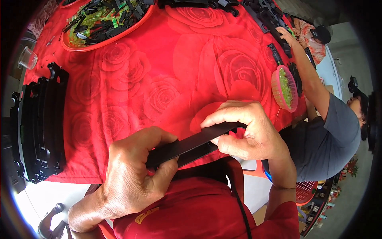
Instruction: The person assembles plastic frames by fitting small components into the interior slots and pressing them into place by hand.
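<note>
The left hand (133, 171) has its grip closed on one end of a long black part (194, 142); the right hand (248, 131) pinches the other end; the part, held between both grips, looks still in progress; left of the grip, stacked black parts (43, 123), finished or not I cannot tell; beyond, a basin (85, 50) of loose pieces (119, 24), seemingly unused.

rose-print red tablecloth (167, 75) | bright pale floor (39, 196) | perforated red chair (305, 192) | grey wall (347, 47)
</note>
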`<move>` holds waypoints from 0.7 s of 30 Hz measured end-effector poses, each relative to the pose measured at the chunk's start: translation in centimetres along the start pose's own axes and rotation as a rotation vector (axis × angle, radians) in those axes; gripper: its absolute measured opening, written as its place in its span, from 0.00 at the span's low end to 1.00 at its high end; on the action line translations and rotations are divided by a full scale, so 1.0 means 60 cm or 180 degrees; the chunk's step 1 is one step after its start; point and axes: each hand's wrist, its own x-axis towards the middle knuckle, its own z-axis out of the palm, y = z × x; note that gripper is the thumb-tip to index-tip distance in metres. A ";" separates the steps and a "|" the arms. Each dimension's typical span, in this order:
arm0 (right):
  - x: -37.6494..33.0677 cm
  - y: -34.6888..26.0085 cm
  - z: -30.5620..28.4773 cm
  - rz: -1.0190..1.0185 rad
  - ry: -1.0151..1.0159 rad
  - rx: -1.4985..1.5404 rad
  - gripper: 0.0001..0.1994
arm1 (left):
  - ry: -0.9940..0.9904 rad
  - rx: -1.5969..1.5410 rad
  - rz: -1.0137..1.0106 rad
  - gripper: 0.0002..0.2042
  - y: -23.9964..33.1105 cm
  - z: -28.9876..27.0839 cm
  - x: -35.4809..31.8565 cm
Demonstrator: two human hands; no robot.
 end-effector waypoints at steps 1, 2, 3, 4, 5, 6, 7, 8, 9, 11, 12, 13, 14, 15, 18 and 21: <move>0.001 0.001 0.001 -0.0003 -0.0008 0.0008 0.15 | 0.0033 -0.0010 0.0017 0.07 -0.001 0.000 -0.001; 0.000 0.001 0.003 0.0025 0.0011 0.0024 0.15 | 0.0030 -0.0012 0.0011 0.07 0.000 0.000 -0.002; -0.001 0.001 0.004 0.0052 0.0029 0.0039 0.14 | 0.0028 0.0006 0.0002 0.06 0.001 -0.001 -0.001; -0.001 0.000 0.006 0.0055 0.0025 0.0043 0.14 | 0.0028 0.0025 -0.0007 0.06 0.003 -0.002 -0.001; 0.003 0.001 0.008 0.0158 -0.0006 -0.0008 0.14 | 0.0038 0.0033 -0.0014 0.06 0.004 -0.006 0.001; 0.006 0.001 0.009 0.0260 -0.0039 -0.0060 0.13 | -0.0114 -0.0022 -0.0228 0.06 0.006 -0.010 0.003; 0.006 0.001 0.009 0.0249 -0.0050 -0.0054 0.13 | -0.0264 -0.0078 -0.0442 0.06 0.007 -0.014 0.005; 0.004 0.000 0.010 0.0300 -0.0076 -0.0069 0.13 | -0.0243 -0.0066 -0.0458 0.06 0.009 -0.019 0.007; 0.002 -0.002 0.010 0.0353 -0.0101 -0.0086 0.13 | -0.0408 -0.0150 -0.0582 0.06 0.011 -0.022 0.010; -0.002 -0.015 0.006 0.0390 -0.0091 -0.0153 0.13 | -0.0556 -0.0232 -0.0715 0.06 0.012 -0.025 0.014; -0.003 -0.022 0.003 0.0256 -0.0123 -0.0515 0.14 | -0.0614 -0.0293 -0.0758 0.06 0.011 -0.024 0.016; -0.004 -0.025 0.002 0.0121 -0.0151 -0.0878 0.14 | -0.0674 -0.0355 -0.0798 0.06 0.009 -0.023 0.017; -0.003 -0.025 0.005 0.0098 -0.0103 -0.0922 0.15 | -0.0669 -0.0355 -0.0796 0.06 0.009 -0.022 0.016; -0.001 -0.026 0.007 0.0095 -0.0104 -0.0925 0.15 | -0.0668 -0.0333 -0.0725 0.06 0.009 -0.021 0.015; 0.006 -0.029 0.020 -0.0167 -0.0049 -0.1196 0.15 | -0.0566 -0.0262 -0.0447 0.06 0.004 -0.014 0.015; 0.005 -0.029 0.023 -0.0119 -0.0021 -0.1282 0.15 | -0.0525 -0.0097 -0.0233 0.06 0.001 -0.018 0.017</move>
